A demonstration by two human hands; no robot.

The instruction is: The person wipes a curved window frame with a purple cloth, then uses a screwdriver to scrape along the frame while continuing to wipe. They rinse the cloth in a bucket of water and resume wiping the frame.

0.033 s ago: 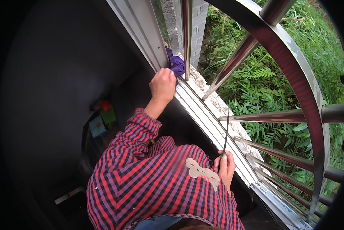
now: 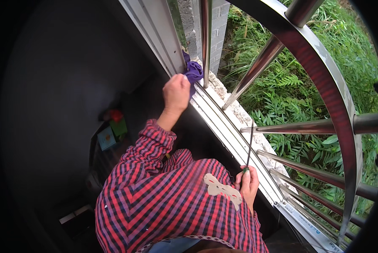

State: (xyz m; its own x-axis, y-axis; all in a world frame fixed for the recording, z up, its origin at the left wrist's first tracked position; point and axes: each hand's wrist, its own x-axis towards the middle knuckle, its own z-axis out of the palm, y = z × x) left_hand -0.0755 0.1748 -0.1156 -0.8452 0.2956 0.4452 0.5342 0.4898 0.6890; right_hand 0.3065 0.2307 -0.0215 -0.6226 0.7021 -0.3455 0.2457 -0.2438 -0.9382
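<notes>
My left hand [image 2: 176,93] is closed on a purple cloth [image 2: 193,72], bunched at the corner where the window's upright frame [image 2: 157,40] meets its sill track [image 2: 222,128]. Part of the cloth lies in that corner, partly hidden by my fingers. Farther down the sill, my right hand [image 2: 248,185] grips the green handle of a thin, dark-shafted tool that looks like a screwdriver [image 2: 250,145]. Its shaft points up and away, over the white track. Most of the handle is hidden in my fingers.
Metal bars [image 2: 256,71] fan outward beyond the sill, joined by a curved metal band [image 2: 319,63]. Rough masonry [image 2: 235,109] borders the track, with green plants [image 2: 290,97] outside. A blue card-like item [image 2: 106,139] shows in the dark room at left.
My left hand has shifted slightly left, and the purple cloth's folds look different. My right hand and the tool have hardly moved.
</notes>
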